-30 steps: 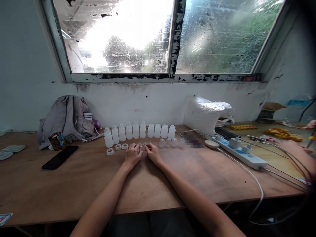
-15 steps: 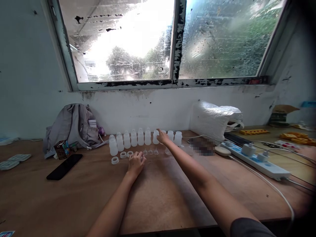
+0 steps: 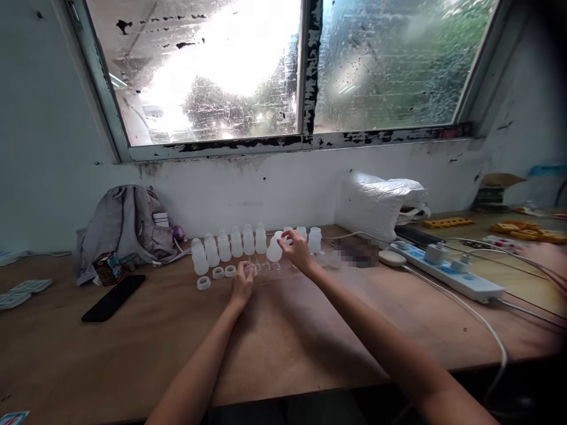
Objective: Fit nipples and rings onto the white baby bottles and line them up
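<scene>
My right hand (image 3: 297,249) grips a frosted white baby bottle (image 3: 273,252) near its neck, and the bottle leans to one side. My left hand (image 3: 243,284) hovers low over the table with curled fingers pinched together; a small pale thing may be at the fingertips, but I cannot make it out. To its left lie several white screw rings (image 3: 204,283). Between the hands are clear teats (image 3: 266,266). Behind them stands a row of bottles with pointed tops (image 3: 224,247). Open-topped bottles (image 3: 315,241) stand right of my right hand, partly hidden by it.
On the left are a grey backpack (image 3: 126,230), a small brown carton (image 3: 107,267) and a black phone (image 3: 114,298). A silvery bag (image 3: 372,203), a white power strip (image 3: 447,274) and cables occupy the right. Another person's hand (image 3: 543,257) shows blurred at the far right.
My right hand has gone from reaching at the row to holding a bottle, which is now tilted. My left hand has lifted slightly with its fingers drawn together. The view has shifted a little.
</scene>
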{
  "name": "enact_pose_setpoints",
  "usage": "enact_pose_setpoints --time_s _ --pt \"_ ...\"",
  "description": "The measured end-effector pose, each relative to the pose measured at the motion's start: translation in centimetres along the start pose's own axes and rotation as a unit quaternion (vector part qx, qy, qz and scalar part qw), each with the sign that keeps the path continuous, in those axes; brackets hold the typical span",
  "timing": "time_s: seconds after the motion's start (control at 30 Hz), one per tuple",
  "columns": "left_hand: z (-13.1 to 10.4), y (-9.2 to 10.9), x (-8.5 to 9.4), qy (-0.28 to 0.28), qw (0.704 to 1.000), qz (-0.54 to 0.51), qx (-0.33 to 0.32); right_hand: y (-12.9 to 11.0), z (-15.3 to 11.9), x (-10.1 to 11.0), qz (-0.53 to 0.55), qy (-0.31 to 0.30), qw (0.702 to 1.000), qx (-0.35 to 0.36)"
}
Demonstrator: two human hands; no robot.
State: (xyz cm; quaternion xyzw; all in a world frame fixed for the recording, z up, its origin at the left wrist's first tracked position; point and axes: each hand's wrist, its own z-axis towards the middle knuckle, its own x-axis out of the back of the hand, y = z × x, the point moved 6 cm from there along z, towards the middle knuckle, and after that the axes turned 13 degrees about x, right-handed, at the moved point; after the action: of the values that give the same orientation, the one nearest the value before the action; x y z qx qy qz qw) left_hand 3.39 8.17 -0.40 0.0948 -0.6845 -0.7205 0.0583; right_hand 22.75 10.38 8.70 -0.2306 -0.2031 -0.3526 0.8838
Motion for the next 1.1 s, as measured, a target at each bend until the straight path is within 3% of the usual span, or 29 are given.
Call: enact_pose_setpoints --time_s 0.07,0.17,0.23,0.4,0.47,0.7,0.87,1.1 --pt "0.2 -1.0 -0.2 -0.013 0.993 -0.092 0.072 -1.1 -1.9 0.4 0.053 0.046 0.997 0.014" --pt "0.2 -1.6 -0.6 -0.029 0.983 -0.137 0.119 -2.6 -4.5 -0.6 0.091 0.04 0.995 0.033" --pt "0.1 -1.8 -0.8 -0.041 0.973 -0.175 0.146 -3.5 -5.7 -1.8 0.106 0.014 0.993 0.052" --pt "-0.5 -1.5 -1.8 -0.088 0.929 -0.312 0.177 -5.5 -7.3 -4.3 0.052 -0.132 0.985 0.093" --pt "-0.7 -1.3 -2.0 -0.091 0.933 -0.304 0.169 -5.7 -7.5 -4.5 0.009 -0.153 0.984 0.09" --pt "-0.8 -1.2 -2.0 -0.099 0.975 -0.172 0.102 -3.9 -7.4 -3.9 -0.017 -0.136 0.99 0.019" --pt "-0.6 -2.6 -2.1 -0.094 0.97 -0.168 0.146 -3.3 -7.4 -4.0 -0.022 -0.165 0.985 0.037" --pt "-0.5 -2.5 -1.9 -0.087 0.975 -0.143 0.143 -2.4 -7.9 -4.2 -0.022 -0.213 0.976 0.047"
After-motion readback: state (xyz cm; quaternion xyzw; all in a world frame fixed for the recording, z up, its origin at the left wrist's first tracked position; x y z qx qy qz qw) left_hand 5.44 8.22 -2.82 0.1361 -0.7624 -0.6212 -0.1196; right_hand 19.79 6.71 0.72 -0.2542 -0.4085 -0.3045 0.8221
